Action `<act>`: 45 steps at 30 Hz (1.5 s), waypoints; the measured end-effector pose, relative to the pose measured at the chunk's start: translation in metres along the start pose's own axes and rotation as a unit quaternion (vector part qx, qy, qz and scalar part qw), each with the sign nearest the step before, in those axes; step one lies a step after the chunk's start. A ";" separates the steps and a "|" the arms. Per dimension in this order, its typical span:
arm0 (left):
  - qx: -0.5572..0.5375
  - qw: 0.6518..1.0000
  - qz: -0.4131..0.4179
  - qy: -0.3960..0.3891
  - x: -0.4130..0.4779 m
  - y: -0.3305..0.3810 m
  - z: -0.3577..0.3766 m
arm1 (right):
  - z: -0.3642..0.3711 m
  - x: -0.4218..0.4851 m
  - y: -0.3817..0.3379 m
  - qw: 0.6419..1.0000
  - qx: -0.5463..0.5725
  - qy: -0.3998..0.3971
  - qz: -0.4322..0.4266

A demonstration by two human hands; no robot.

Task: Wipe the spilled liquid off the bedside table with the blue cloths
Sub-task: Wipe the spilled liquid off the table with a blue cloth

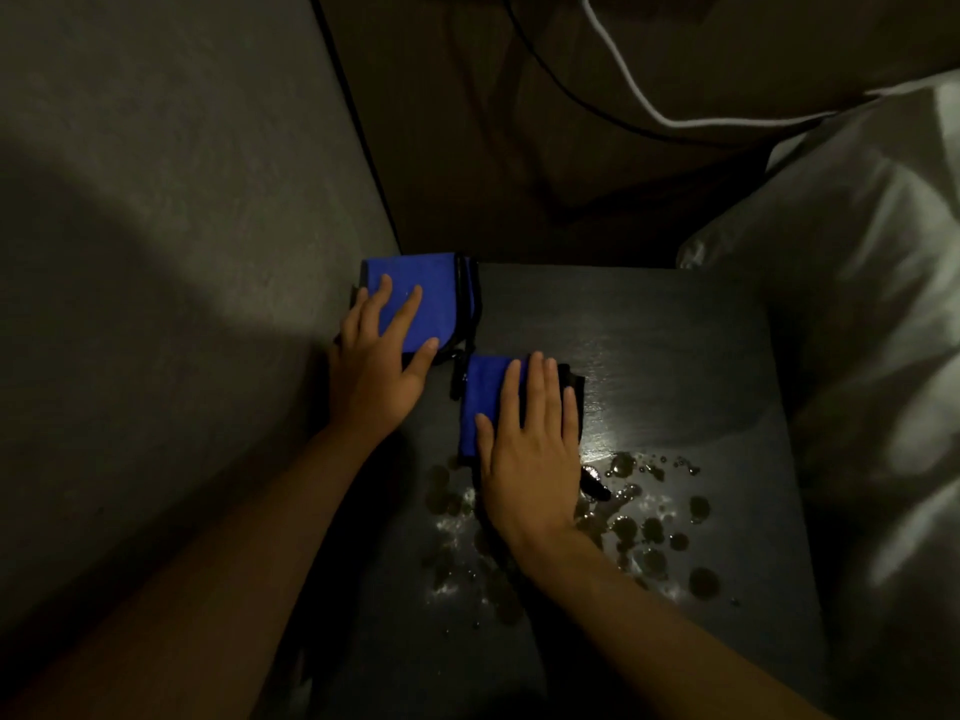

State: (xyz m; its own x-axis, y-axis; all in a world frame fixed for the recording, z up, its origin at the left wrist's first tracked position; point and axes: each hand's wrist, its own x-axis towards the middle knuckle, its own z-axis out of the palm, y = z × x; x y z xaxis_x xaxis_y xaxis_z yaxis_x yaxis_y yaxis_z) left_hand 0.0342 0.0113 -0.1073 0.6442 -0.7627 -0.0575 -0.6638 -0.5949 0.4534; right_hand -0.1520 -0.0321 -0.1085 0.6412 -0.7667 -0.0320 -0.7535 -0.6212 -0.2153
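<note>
Two folded blue cloths with black edging lie on the dark bedside table [675,356]. The far blue cloth [415,283] sits at the table's back left corner, and my left hand [379,356] lies flat on its near part, fingers spread. The near blue cloth [485,402] is at the table's middle, with my right hand [530,459] pressed flat on it. Spilled liquid [644,527] lies as several drops and puddles on the front half of the table, right beside and below my right hand.
A grey wall [156,252] runs along the table's left side. White bedding and a pillow [857,304] press against the right edge. A black cable [545,75] and a white cable [639,90] hang behind the table.
</note>
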 end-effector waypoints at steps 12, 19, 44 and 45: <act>-0.014 0.999 -0.033 -0.030 0.001 0.004 -0.004 | 0.007 -0.008 -0.040 0.998 -0.024 -0.054 -0.039; -0.046 0.998 -0.045 -0.018 0.003 0.007 -0.009 | 0.014 -0.010 -0.066 0.997 -0.002 -0.064 -0.052; -0.112 0.993 -0.011 -0.026 0.003 0.000 -0.005 | -0.014 0.008 -0.022 0.872 -0.054 -0.187 -0.450; -0.114 0.993 0.000 -0.019 0.002 -0.001 -0.004 | -0.014 0.011 -0.017 0.861 -0.067 -0.190 -0.467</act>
State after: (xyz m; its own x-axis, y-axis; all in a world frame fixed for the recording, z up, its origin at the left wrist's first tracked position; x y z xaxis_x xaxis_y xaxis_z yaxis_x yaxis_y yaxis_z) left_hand 0.0377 0.0116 -0.1047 0.6267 -0.7740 -0.0904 -0.5574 -0.5262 0.6422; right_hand -0.1340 -0.0318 -0.0915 0.9587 0.1695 -0.2282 0.1226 -0.9708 -0.2060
